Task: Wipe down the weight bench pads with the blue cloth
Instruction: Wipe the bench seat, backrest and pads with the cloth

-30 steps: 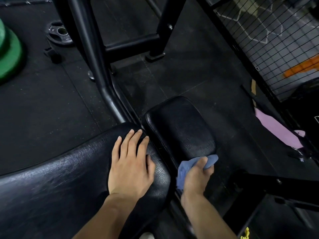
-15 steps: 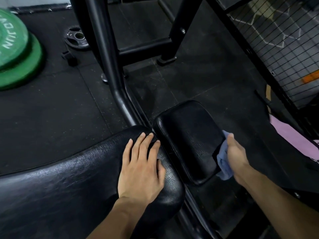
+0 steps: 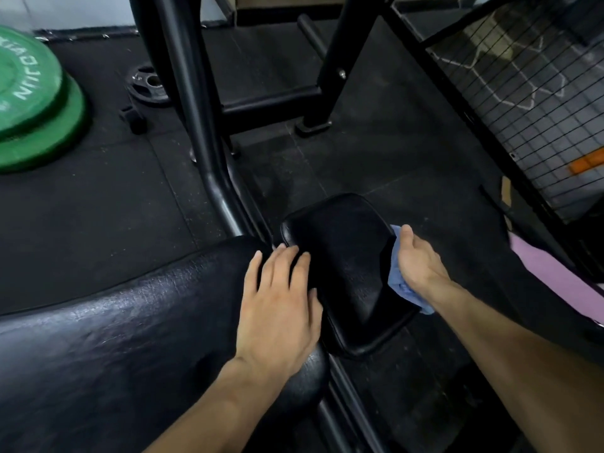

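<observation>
Gripping blue cloth (image 3: 397, 279), right hand (image 3: 416, 263) moved further up seat pad (image 3: 346, 273) edge; left hand (image 3: 277, 308) stays flat.

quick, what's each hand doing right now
Left hand: open, resting flat on the large bench pad.
Right hand: gripping the blue cloth against the small pad's side.
</observation>
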Available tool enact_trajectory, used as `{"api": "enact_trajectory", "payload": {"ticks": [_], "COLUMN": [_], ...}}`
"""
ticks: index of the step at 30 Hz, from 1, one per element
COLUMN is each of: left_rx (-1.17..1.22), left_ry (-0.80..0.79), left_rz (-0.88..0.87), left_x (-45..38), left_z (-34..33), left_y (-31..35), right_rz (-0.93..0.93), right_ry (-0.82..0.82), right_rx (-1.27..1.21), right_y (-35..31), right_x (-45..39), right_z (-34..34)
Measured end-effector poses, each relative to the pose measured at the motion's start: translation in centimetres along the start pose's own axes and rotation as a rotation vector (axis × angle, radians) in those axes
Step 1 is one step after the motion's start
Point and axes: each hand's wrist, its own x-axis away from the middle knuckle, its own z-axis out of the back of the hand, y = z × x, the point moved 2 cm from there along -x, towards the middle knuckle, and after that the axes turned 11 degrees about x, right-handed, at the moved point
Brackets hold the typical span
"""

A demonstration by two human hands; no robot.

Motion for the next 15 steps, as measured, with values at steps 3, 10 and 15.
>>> {"api": "enact_trajectory", "payload": {"ticks": [3, 10, 15], "left_rx": [-0.022, 0.055, 0.083], "left_ry": [-0.007, 0.022, 0.009], "left_rz": [0.008, 0.007, -0.002], "left_x": [-0.5, -0.7, -0.7], "left_z": [-0.8, -1.2, -1.3], "left_y": [0.5, 0.0, -0.1], "right_rz": [0.050, 0.180, 0.249], "right_ry": [0.013, 0.082, 0.125], "right_rx": [0.024, 0.117, 0.222], "right_y": [-1.0, -8.7, -11.7], "right_x": [-0.6, -2.7, -2.5], "right_z": [0.2, 0.3, 0.2]}}
